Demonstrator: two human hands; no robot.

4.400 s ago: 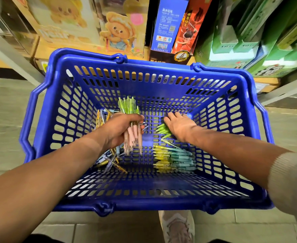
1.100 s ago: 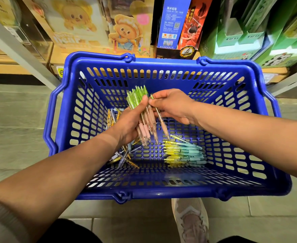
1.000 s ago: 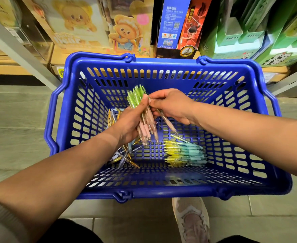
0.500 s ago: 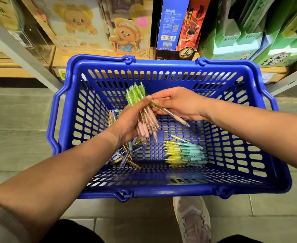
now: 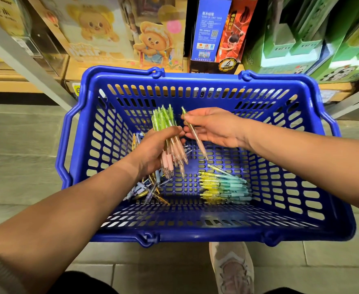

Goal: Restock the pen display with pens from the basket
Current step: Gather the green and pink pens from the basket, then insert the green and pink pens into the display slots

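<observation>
A: Why does the blue basket (image 5: 195,233) sit on the floor by the shelves?

B: Probably so both hands can sort inside it. The left hand (image 5: 153,149) curls its fingers round a bundle of pens (image 5: 163,122), green tops up and pink grips down.

A: And the rest?

B: Teal-and-yellow pens (image 5: 225,187) lie in a row on the basket floor. The right hand (image 5: 214,128) pinches a single pen (image 5: 197,141) just beside the bundle, likely to add it. Its tint is hard to make out.
</observation>
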